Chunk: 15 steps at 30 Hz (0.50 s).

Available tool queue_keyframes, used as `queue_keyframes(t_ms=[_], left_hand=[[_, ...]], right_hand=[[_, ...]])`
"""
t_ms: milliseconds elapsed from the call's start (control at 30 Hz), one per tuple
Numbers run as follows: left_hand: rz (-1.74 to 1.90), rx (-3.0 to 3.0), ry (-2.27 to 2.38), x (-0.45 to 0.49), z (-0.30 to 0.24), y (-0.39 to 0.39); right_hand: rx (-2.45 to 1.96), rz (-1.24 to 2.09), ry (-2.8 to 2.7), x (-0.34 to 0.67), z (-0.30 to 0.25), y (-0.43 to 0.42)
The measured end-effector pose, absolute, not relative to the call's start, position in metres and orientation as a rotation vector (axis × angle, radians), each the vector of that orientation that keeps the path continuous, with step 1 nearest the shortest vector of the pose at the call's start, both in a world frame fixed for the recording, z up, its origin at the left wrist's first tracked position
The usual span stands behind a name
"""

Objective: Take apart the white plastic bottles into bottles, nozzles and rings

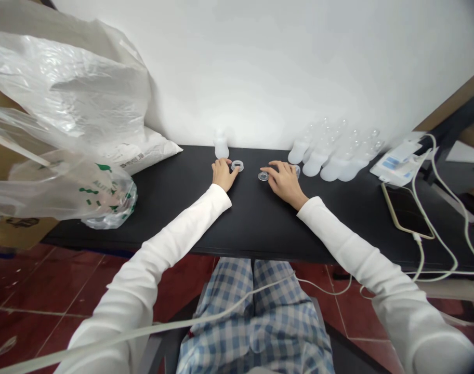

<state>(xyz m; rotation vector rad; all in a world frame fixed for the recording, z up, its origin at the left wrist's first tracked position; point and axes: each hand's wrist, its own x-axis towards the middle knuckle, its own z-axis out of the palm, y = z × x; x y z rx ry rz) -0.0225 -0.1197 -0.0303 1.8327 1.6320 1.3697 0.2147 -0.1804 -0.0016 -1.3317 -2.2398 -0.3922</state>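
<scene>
On the black desk (182, 208), my left hand (222, 174) rests with curled fingers right beside a clear plastic ring (237, 165). A small white bottle (221, 145) stands just behind it by the wall. My right hand (282, 179) lies flat, fingers stretched toward a small clear cap (263, 176), fingertips touching or nearly touching it. Another clear ring (297, 170) peeks out behind that hand. Neither hand lifts anything.
Several white bottles (330, 156) lie in a pile at the back right. A phone (406, 210) on a white cable and a white charger box (396, 161) sit at the right. Big plastic bags (65, 130) fill the left side.
</scene>
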Motion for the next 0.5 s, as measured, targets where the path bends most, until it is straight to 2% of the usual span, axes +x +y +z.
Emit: queue_keyframes(t_ms=[133, 333, 500], left_hand=[[1.416, 1.993, 1.499, -0.014, -0.016, -0.135], [0.992, 2.473, 0.829, 0.01, 0.004, -0.168], [0.807, 2.623, 0.781, 0.02, -0.001, -0.171]], right_hand=[[-1.421, -0.418, -2.048, 0.217, 0.002, -0.18], [-1.603, -0.456, -1.871, 0.216, 0.001, -0.178], [-1.695, -0.542, -1.794, 0.217, -0.002, -0.177]])
